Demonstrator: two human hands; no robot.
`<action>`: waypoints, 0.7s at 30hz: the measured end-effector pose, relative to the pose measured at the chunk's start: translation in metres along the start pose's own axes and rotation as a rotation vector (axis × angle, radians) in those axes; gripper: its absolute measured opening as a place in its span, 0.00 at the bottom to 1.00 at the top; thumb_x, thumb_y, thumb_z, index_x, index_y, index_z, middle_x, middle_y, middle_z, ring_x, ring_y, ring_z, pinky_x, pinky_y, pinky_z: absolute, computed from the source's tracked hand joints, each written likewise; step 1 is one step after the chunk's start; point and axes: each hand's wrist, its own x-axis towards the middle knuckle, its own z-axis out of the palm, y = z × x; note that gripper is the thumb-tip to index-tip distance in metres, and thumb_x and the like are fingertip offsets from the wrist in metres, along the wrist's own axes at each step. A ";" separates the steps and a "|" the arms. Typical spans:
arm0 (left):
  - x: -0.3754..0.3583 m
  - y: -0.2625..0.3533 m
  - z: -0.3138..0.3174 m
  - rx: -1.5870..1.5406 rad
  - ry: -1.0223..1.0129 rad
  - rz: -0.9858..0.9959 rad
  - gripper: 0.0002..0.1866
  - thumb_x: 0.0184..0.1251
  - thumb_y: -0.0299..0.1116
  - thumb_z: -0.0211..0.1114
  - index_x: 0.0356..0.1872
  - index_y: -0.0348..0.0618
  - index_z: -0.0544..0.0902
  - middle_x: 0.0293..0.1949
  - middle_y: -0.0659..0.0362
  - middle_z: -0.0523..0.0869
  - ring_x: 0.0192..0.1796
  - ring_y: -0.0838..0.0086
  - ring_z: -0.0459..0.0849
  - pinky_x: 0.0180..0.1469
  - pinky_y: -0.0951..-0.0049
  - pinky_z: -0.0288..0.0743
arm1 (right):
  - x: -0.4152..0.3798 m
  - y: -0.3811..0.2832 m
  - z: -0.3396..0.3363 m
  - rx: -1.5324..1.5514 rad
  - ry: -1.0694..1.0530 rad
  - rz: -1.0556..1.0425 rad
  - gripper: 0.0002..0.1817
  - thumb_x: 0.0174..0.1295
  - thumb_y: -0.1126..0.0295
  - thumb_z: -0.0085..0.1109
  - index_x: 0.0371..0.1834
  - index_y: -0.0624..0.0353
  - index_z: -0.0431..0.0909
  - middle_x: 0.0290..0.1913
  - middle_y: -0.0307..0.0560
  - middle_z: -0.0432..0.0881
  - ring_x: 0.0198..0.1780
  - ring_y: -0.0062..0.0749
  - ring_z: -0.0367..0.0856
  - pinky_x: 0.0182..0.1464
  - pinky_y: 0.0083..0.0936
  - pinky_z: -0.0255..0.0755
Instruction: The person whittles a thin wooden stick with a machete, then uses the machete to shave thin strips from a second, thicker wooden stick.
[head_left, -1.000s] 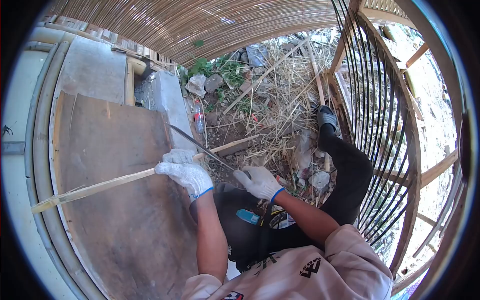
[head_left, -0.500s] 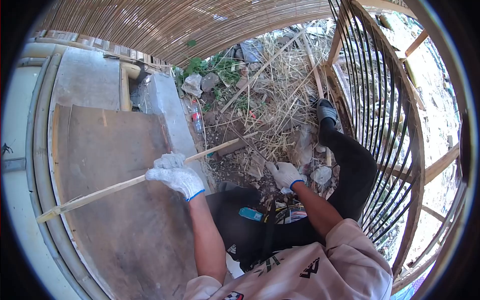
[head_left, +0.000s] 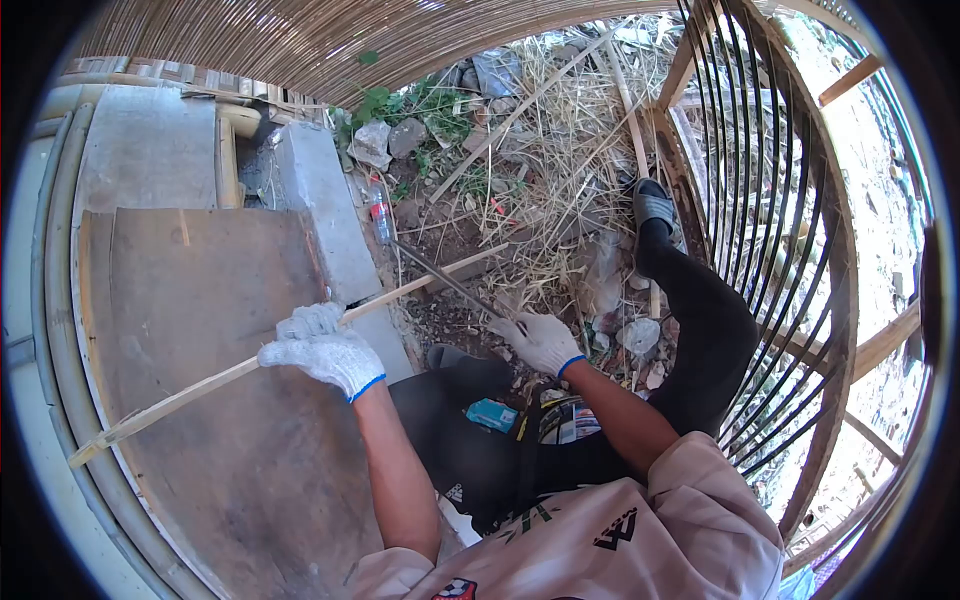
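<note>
My left hand point(head_left: 325, 352), in a white knit glove with a blue cuff, is closed around a long pale bamboo strip point(head_left: 180, 404). The strip slants from the lower left, across a brown board, to the straw at its upper right end. Also gloved, my right hand point(head_left: 540, 345) is closed on the near end of a long, thin, dark blade-like tool point(head_left: 414, 257); its grip is hidden in the fingers. That tool points up and left and crosses over the strip in this view, beyond my left hand.
The brown board point(head_left: 190, 310) lies to my left beside a concrete block point(head_left: 318, 195). Ahead are straw point(head_left: 560, 180), stones point(head_left: 371, 145) and a plastic bottle point(head_left: 380, 215). A slatted wooden frame point(head_left: 835, 250) stands to the right, near my sandalled foot point(head_left: 653, 205). A blue packet point(head_left: 492, 414) lies near my legs.
The dark tool has swung up and left, its tip now past the strip near the bottle. My right hand has moved left. The left hand still holds the strip; the view has shifted slightly.
</note>
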 end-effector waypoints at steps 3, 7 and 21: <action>0.005 -0.004 -0.007 0.001 -0.064 0.024 0.36 0.79 0.77 0.35 0.25 0.56 0.53 0.23 0.68 0.51 0.27 0.74 0.50 0.34 0.68 0.55 | 0.005 0.001 0.004 -0.027 0.037 -0.036 0.38 0.76 0.33 0.46 0.50 0.60 0.88 0.36 0.68 0.88 0.46 0.63 0.89 0.53 0.53 0.79; -0.002 0.001 0.005 -0.010 -0.012 -0.008 0.37 0.79 0.78 0.35 0.24 0.56 0.53 0.23 0.68 0.50 0.27 0.75 0.49 0.34 0.68 0.54 | -0.004 -0.007 -0.002 -0.069 0.042 -0.097 0.38 0.75 0.33 0.47 0.49 0.61 0.87 0.35 0.66 0.89 0.46 0.63 0.89 0.52 0.54 0.80; 0.004 -0.002 0.000 -0.031 -0.013 -0.006 0.37 0.79 0.78 0.33 0.23 0.56 0.51 0.22 0.68 0.50 0.27 0.75 0.46 0.34 0.68 0.53 | 0.039 0.050 0.018 -0.126 0.134 -0.075 0.37 0.70 0.29 0.53 0.49 0.56 0.88 0.35 0.63 0.89 0.44 0.61 0.90 0.50 0.52 0.81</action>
